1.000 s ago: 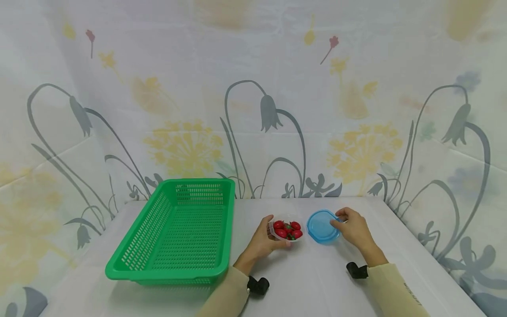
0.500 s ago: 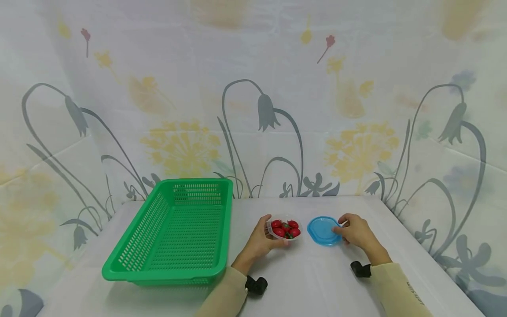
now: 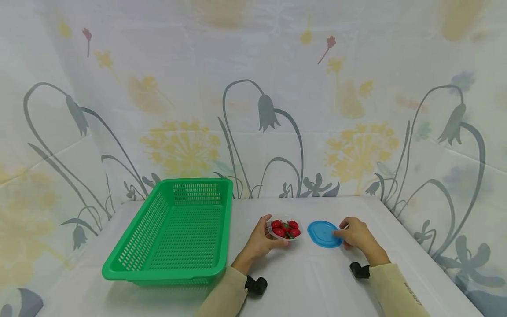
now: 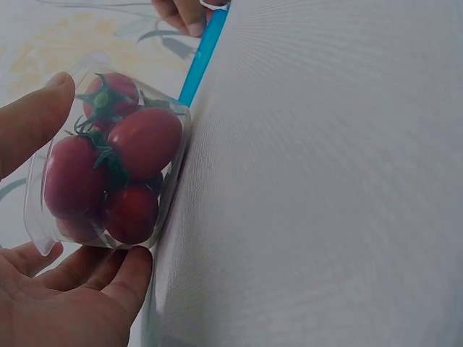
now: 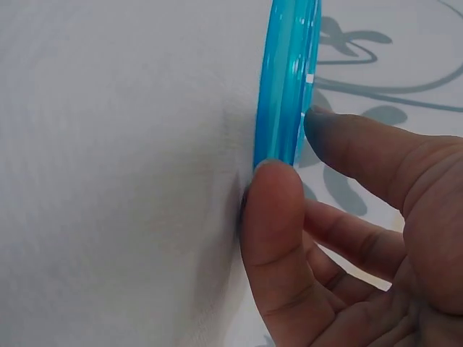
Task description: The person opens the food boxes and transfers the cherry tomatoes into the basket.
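A clear plastic container [image 4: 168, 189] of red cherry tomatoes [image 3: 286, 229] with green stems stands on the white table. My left hand [image 3: 259, 240] grips it from the left, thumb on the near side in the head view and fingers round the other side. To its right, a round blue lid [image 3: 321, 234] lies roughly flat at table level, apart from the container. Its right edge is pinched by my right hand [image 3: 355, 234]. In the right wrist view the thumb touches the upper face of the lid [image 5: 283, 87], and a finger sits against the rim at the tabletop.
A large green plastic basket [image 3: 227, 246] with slotted walls stands on the left of the table [image 3: 309, 281], close to my left forearm. Behind the table hangs a floral-printed cloth [image 3: 253, 145].
My right hand has brought the blue lid slightly down and towards me, from tilted to nearly flat. My left hand still holds the tomato container in much the same place.
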Demonstrator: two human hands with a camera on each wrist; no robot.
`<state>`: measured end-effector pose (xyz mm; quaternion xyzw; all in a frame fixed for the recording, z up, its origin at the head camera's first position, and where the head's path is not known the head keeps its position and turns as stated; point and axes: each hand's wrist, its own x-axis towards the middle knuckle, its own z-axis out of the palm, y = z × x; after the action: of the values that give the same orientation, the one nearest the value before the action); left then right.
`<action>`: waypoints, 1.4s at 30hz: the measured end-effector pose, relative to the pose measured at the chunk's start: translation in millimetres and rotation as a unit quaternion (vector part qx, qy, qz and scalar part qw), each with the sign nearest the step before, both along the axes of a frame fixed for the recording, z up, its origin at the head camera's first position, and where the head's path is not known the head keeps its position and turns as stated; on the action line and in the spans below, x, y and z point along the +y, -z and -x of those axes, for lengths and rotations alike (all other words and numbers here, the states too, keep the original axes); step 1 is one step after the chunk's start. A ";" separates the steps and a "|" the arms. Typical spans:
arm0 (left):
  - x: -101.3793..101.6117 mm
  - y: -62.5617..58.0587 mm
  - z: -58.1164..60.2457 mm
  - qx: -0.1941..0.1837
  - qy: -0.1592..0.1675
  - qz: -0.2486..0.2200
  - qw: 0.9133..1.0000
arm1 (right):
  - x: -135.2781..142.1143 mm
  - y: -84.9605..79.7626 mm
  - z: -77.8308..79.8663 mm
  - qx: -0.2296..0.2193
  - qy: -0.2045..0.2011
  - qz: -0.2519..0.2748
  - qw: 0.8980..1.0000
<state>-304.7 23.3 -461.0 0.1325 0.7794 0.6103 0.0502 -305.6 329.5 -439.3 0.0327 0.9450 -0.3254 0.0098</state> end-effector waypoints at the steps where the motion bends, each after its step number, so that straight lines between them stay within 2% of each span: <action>1: -0.2 -0.2 0.0 0.001 0.001 -0.002 1.000 | -0.1 -0.5 -0.4 0.000 0.000 -0.001 1.000; 5: -0.4 -0.1 0.0 0.004 0.005 -0.011 1.000 | -1.4 -4.2 -1.7 0.015 0.001 -0.003 1.000; 9: 0.0 1.3 0.2 0.003 0.006 -0.016 1.000 | -5.3 -8.0 -2.9 0.060 -0.008 -0.009 0.998; 15: 1.7 1.1 -0.8 -0.003 0.002 -0.011 1.000 | -18.2 -11.9 -3.2 0.149 -0.032 -0.037 0.988; 20: 3.3 1.1 -1.3 0.003 -0.001 -0.007 1.000 | -34.3 -16.5 -4.8 0.192 -0.041 -0.014 0.980; 25: 2.9 1.8 -1.6 0.005 -0.008 0.000 1.000 | -50.0 -17.8 -5.9 0.182 -0.077 0.024 0.980; 37: -4.2 1.5 -0.4 0.024 0.000 -0.025 0.999 | -69.1 -4.5 -5.6 0.107 -0.173 0.098 0.974; 42: -3.5 -3.2 -1.0 0.036 -0.004 -0.029 0.999 | -74.2 -0.7 -6.7 0.081 -0.176 0.105 0.975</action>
<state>-303.8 19.8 -457.8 0.1531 0.7633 0.6275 0.0158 -298.9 255.3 -438.6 -0.1617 0.8941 -0.4175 -0.0068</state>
